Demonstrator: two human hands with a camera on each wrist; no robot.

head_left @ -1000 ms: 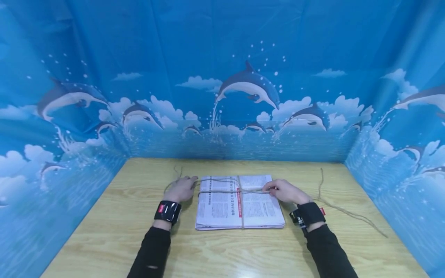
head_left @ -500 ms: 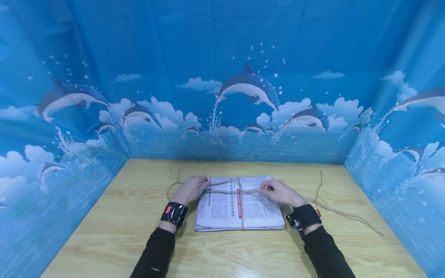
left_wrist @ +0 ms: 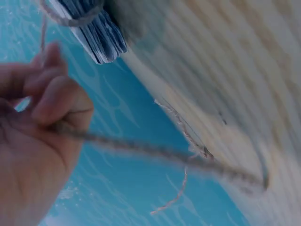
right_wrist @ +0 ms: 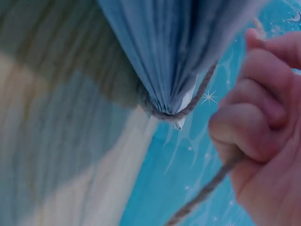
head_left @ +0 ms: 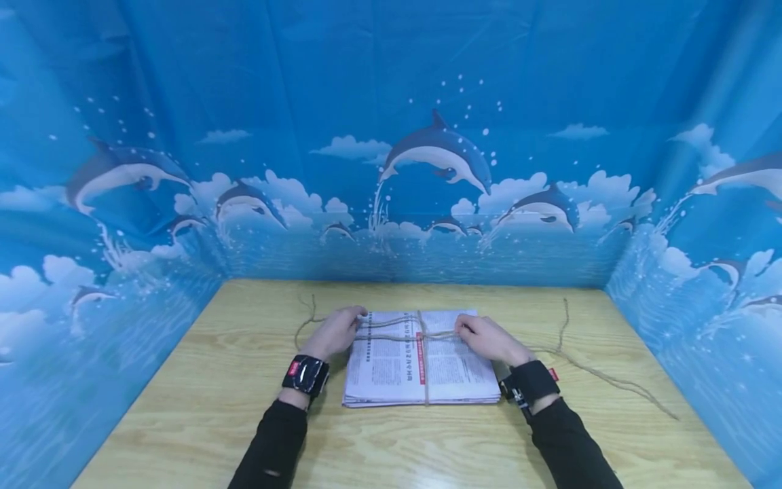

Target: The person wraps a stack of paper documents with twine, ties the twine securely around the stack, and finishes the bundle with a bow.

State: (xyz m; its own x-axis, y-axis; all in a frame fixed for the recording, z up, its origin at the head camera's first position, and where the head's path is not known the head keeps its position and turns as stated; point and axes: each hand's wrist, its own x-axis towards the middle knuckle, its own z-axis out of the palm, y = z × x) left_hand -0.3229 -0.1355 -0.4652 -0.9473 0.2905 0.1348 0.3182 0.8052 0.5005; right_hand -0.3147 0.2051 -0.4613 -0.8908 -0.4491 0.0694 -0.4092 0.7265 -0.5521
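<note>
A stack of newspapers [head_left: 391, 373] lies flat on the table, with brown twine [head_left: 427, 380] running over it lengthwise and crosswise and crossing near the middle. At the stack's far left corner my left hand [head_left: 334, 334] grips a strand of twine; in the left wrist view the twine [left_wrist: 141, 149] leaves the curled fingers and trails to the table. Over the stack's right part, my right hand [head_left: 489, 337] holds another strand, its fingers curled round the twine [right_wrist: 202, 195] in the right wrist view. Twine also wraps the stack's folded edge [right_wrist: 169, 94] there.
A loose twine end [head_left: 611, 380] lies on the wooden table [head_left: 391, 448] to the right, and another twine end [head_left: 311, 309] lies at the left. A blue curtain [head_left: 391, 68] printed with dolphins stands behind and along both sides of the table.
My left hand has moved right, onto the stack's left edge, taking its twine along. My right hand has shifted slightly left, and its fingers have curled in more.
</note>
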